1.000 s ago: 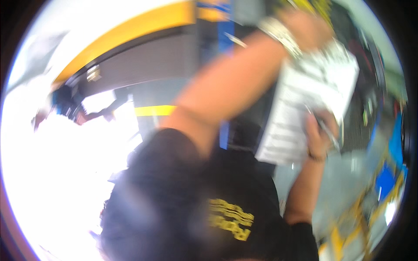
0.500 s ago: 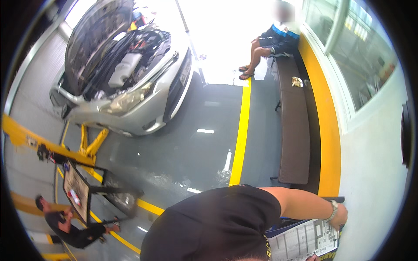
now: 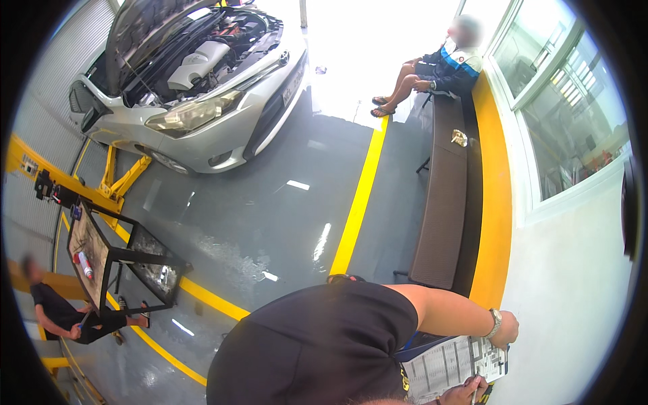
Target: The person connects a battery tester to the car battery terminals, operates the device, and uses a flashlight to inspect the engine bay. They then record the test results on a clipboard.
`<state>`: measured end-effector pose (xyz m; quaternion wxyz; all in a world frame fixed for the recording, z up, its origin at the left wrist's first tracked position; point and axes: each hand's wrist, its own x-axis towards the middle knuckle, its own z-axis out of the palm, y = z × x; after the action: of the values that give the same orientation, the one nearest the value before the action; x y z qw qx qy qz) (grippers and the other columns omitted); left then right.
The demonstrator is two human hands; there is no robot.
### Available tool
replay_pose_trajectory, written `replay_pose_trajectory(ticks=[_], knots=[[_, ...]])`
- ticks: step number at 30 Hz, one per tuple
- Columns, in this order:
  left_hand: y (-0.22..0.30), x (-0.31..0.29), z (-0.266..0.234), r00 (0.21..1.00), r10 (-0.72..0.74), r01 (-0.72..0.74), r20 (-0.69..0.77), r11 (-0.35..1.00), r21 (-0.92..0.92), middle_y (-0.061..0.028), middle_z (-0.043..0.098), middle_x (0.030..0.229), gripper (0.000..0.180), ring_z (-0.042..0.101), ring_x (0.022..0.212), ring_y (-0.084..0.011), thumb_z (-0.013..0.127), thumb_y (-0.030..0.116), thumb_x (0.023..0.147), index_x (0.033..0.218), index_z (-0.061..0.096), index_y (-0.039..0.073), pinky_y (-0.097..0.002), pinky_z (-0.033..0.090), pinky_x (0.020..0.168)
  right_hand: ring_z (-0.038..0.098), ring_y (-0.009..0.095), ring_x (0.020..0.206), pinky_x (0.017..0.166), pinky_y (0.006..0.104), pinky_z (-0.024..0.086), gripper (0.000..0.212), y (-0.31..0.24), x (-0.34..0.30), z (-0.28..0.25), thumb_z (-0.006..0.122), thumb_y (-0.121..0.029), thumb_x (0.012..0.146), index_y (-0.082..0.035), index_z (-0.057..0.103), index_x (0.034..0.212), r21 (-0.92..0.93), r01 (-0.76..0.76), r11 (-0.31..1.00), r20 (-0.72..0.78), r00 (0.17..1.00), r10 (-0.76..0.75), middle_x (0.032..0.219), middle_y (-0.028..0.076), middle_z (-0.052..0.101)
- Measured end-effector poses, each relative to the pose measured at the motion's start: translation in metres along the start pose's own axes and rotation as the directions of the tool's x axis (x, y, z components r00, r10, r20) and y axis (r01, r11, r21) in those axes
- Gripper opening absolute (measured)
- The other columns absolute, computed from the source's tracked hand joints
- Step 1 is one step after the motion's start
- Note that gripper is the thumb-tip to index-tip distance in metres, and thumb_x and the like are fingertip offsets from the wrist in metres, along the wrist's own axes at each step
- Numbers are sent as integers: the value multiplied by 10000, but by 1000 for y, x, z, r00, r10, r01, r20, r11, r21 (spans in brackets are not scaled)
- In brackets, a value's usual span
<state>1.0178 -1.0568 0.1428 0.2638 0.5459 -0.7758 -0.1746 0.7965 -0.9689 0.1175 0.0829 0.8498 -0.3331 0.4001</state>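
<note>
My left hand [image 3: 506, 329], with a metal-band wristwatch [image 3: 496, 324], is closed at the far corner of a printed paper form [image 3: 442, 368]. The arm crosses from my black-sleeved shoulder toward the white wall. Lower down, my right hand [image 3: 466, 391] grips a pen [image 3: 475, 393] over the form's near edge; part of this hand is cut off by the lower edge of the picture. A dark blue surface [image 3: 422, 345] shows beneath the form.
A silver car [image 3: 223, 121] stands with its hood raised beside a yellow lift arm [image 3: 111, 182]. A person [image 3: 445, 67] sits on a long brown bench [image 3: 442, 209]. Another person [image 3: 61, 310] sits by a metal work table [image 3: 91, 243] at left.
The view has shifted, so the car and work table sit higher and further left. More of my right hand and its pen shows now. My left hand stays at the form's corner.
</note>
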Motion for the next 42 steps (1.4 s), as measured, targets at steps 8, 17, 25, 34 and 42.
replay_pose_trajectory(ticks=[8,17,25,34,42], knots=[[-3,5,12,997,-51,51,66,999,7,-129,740,1037,396,699,998,-310,658,445,885,1040,777,101,-425,558,865,613,397,755,690,528,480,317,-28,1,-20,563,-319,951,-46,673,833,-82,-410,909,99,904,416,805,198,652],[-9,5,19,998,-58,58,19,998,-11,-109,741,1009,369,691,996,-303,638,432,879,1003,790,119,-428,552,853,590,367,721,653,470,482,347,6,-12,-10,600,-326,951,5,646,857,115,-370,922,225,914,339,757,206,628],[-8,6,17,994,-86,88,62,996,-30,-129,742,1018,342,694,983,-318,648,390,868,991,792,105,-437,557,835,586,368,749,734,513,468,372,-19,1,-1,636,-382,918,-22,679,835,77,-430,900,120,900,420,780,180,648],[-15,6,26,993,-98,97,60,995,15,-140,744,1013,351,700,979,-322,678,381,847,988,791,80,-422,558,855,599,349,800,777,494,465,343,-35,9,3,640,-362,904,-46,711,793,75,-560,825,148,825,546,824,161,674],[-18,5,28,995,-59,53,79,996,71,-132,744,998,452,697,991,-324,743,503,785,983,797,100,-424,554,866,626,354,780,758,468,504,378,-46,7,-2,643,-352,902,13,718,841,178,-592,786,173,805,567,828,190,703]])
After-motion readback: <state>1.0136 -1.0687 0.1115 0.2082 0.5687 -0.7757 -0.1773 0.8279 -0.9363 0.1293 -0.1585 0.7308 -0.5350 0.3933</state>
